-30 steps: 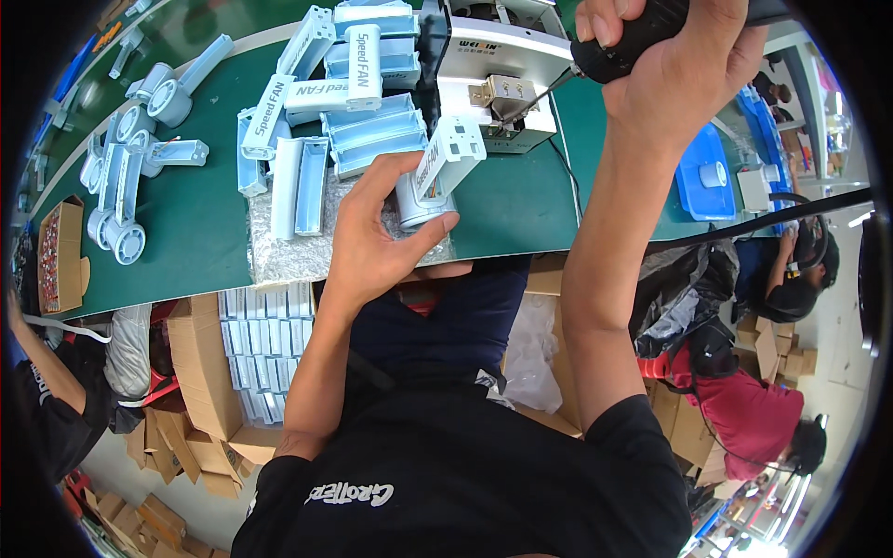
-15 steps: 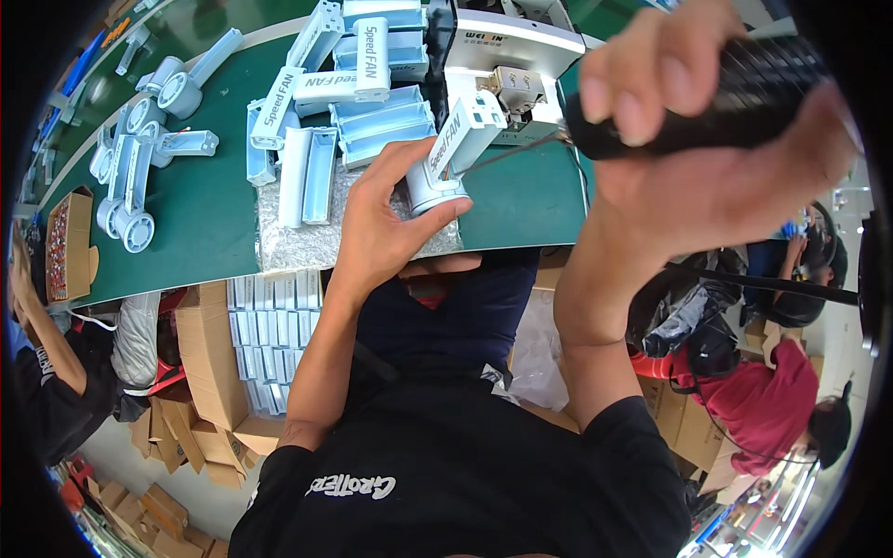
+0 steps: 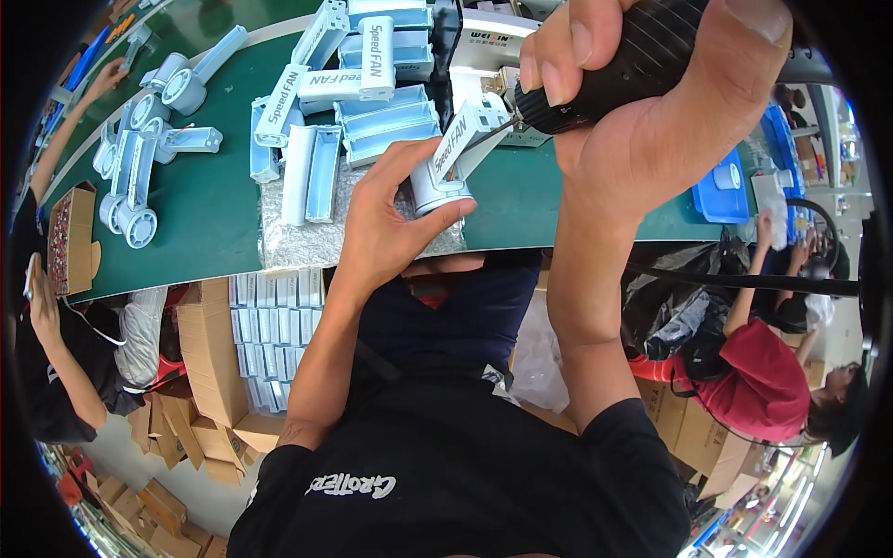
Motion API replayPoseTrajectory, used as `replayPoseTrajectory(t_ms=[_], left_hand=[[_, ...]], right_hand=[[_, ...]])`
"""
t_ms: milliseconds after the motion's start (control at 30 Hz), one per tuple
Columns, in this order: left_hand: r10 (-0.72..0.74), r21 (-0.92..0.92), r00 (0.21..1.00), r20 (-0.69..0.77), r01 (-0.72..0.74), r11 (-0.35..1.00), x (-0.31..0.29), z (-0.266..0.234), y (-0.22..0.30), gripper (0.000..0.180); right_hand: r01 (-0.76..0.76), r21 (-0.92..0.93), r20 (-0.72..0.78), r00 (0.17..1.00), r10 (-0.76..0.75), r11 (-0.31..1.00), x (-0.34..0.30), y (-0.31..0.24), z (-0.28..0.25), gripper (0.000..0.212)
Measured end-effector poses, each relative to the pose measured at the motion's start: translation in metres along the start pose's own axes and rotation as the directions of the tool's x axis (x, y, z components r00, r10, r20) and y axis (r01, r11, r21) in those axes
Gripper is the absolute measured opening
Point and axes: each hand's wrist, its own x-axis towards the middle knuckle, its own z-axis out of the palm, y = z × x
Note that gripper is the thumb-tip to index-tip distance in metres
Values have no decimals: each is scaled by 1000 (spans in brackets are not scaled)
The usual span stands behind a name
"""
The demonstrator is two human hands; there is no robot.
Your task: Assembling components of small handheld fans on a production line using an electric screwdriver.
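My left hand (image 3: 379, 219) grips a light-blue plastic fan body (image 3: 439, 192) by its round base, the thumb across the front and its hollow handle tilted up to the right. My right hand (image 3: 633, 149) is wrapped round a black electric screwdriver (image 3: 646, 60). Its thin bit slants down to the left into the hollow handle; the tip is hidden inside. Just left of my left hand, handle shells (image 3: 312, 177) and other pale blue shells (image 3: 386, 126) lie piled, partly on a sheet of bubble wrap (image 3: 293, 244).
A metal screw-feeding machine (image 3: 488, 46) stands behind the fan body. Assembled fan bodies (image 3: 139, 226) lie at the left near a carton of small parts (image 3: 70, 237). Below the table edge, a carton (image 3: 209, 358) holds packed rows of shells. Co-workers sit on both sides.
My right hand has brought the screwdriver left and down, and its bit now reaches into the handle. The left hand and fan body have barely moved. At left, a co-worker's arm now reaches over the table.
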Motion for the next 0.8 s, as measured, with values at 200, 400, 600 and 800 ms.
replayPoseTrajectory(t_ms=[200,400,600,800], left_hand=[[5,2,1000,2,-5,1000,0,-1,1,63],[18,-1,1000,4,-18,1000,-1,-3,-2,63],[3,-18,1000,11,-3,1000,0,-3,-1,63],[-10,-63,1000,20,11,998,-1,-4,-3,61]], right_hand=[[34,94,0,999,-35,995,-1,7,2,51],[71,188,-4,997,-71,980,5,14,-9,51],[108,272,-16,994,-107,956,6,19,-14,50],[145,351,-32,989,-143,925,5,26,-14,50]])
